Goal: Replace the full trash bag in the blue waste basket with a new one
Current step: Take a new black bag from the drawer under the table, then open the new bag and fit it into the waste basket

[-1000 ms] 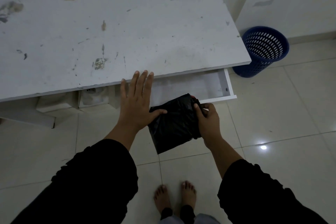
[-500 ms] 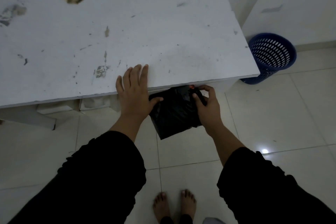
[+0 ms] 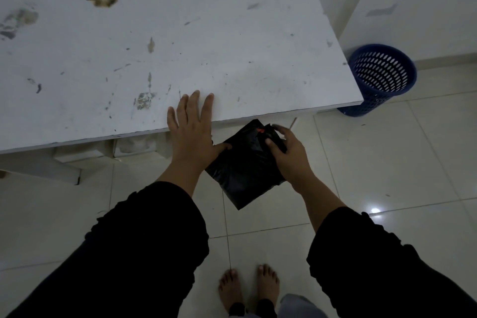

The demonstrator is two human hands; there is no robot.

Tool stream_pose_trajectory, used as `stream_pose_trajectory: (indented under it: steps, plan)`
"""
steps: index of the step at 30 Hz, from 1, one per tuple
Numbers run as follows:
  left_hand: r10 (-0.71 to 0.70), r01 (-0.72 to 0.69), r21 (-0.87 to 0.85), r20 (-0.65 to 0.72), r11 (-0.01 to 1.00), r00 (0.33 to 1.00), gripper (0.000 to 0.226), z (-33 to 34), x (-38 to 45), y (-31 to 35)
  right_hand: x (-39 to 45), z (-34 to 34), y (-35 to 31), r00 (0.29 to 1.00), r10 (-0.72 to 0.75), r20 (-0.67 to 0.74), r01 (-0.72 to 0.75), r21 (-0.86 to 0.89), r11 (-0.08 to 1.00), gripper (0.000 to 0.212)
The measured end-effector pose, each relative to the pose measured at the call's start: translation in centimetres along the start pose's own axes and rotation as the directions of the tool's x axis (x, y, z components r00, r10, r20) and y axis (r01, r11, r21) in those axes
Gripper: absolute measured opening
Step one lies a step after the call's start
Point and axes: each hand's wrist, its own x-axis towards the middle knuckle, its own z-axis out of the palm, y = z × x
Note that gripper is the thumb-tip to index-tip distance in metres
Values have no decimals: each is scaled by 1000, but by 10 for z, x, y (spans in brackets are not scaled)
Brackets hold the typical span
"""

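Folded black trash bag (image 3: 245, 170) held below the table's front edge, right hand (image 3: 286, 155) pinching its top corner, left hand (image 3: 192, 134) fingers straight, thumb on the bag, stained white table (image 3: 180, 41), blue waste basket (image 3: 379, 77) on the floor beyond the table's right corner.

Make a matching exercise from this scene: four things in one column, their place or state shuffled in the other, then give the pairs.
Things:
1. blue waste basket
2. folded black trash bag
3. left hand
4. white table

Places or states:
A. stained and scuffed on top
B. flat over the table's front edge
C. on the floor past the table's right corner
D. held below the table edge by the right hand

Pairs: 1-C, 2-D, 3-B, 4-A
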Motion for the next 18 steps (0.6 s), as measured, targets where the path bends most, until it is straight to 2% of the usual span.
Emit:
stream_pose_trajectory:
  steps: [3,6,13,16,18]
  plan:
    - [15,-14,-29,26,999,1000,118,-4,-7,3,-16,-2,5,999,42,-18,-43,-22,999,34]
    - [30,-25,-81,60,996,998,113,-8,-18,8,-33,-7,2,997,58,-44,-58,-10,998,29]
    - [61,-45,-222,67,974,996,77,-35,-51,25,-66,-26,-26,993,62,-99,-57,55,997,17]
    - [74,-35,-278,130,960,989,73,-56,-58,38,-80,-38,-48,993,61,-100,-53,88,995,19]
    - [65,16,-407,185,913,981,68,-70,-59,46,-89,-48,-63,996,37,-84,-29,93,995,19]
